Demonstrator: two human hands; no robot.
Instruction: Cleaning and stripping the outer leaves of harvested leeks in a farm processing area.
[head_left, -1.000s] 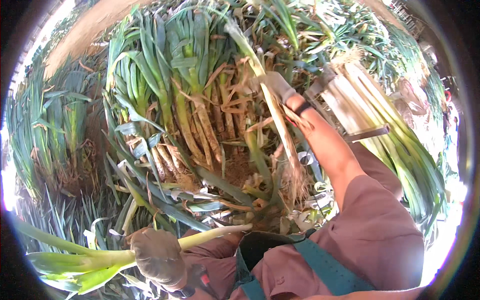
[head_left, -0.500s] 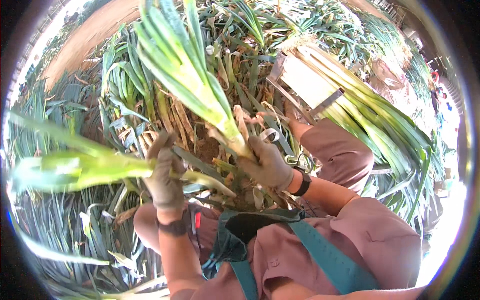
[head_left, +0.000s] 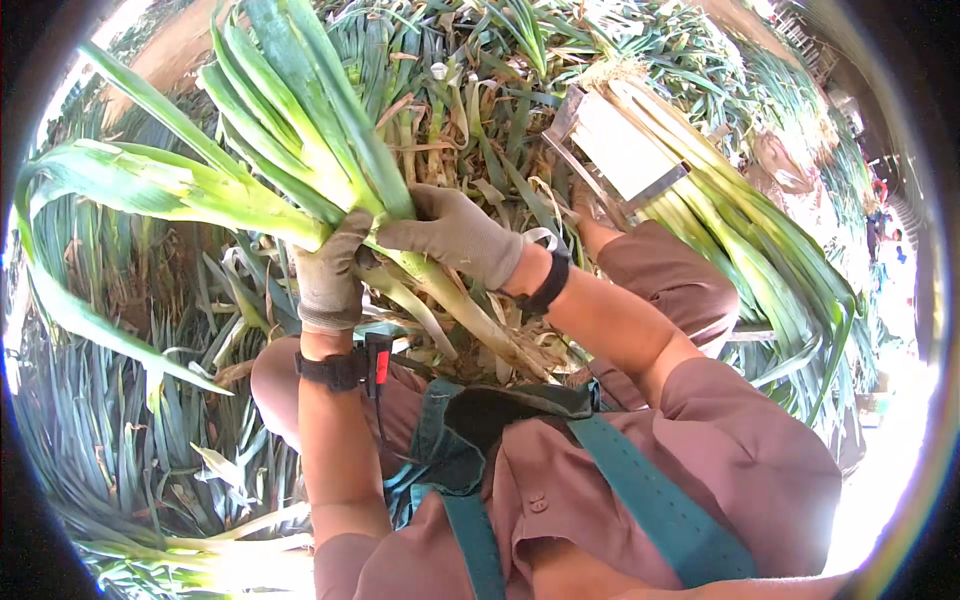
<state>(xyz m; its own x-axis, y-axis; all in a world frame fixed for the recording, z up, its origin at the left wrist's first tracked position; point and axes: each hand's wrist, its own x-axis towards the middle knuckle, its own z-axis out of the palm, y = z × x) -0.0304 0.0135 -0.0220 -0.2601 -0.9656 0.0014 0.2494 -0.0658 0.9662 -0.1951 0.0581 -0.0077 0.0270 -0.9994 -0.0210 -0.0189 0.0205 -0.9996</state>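
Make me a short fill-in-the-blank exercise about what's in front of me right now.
1. The left hand and the right hand both have their fingers covered by ____.
2. The leafy tops of the held leeks fan out toward the picture's upper ____.
3. The wristband on the left wrist is coloured ____.
4. The leek bundle with roots toward the picture's top lies to the person's ____.

Missing words: gloves; left; black; right.

Bundled leeks [head_left: 760, 250] lie at two o'clock, seemingly in a metal rack [head_left: 655, 186]; loose leeks [head_left: 130, 450] spread at eight; held leeks [head_left: 335, 175] sit at ten, with ground [head_left: 178, 60] beyond.
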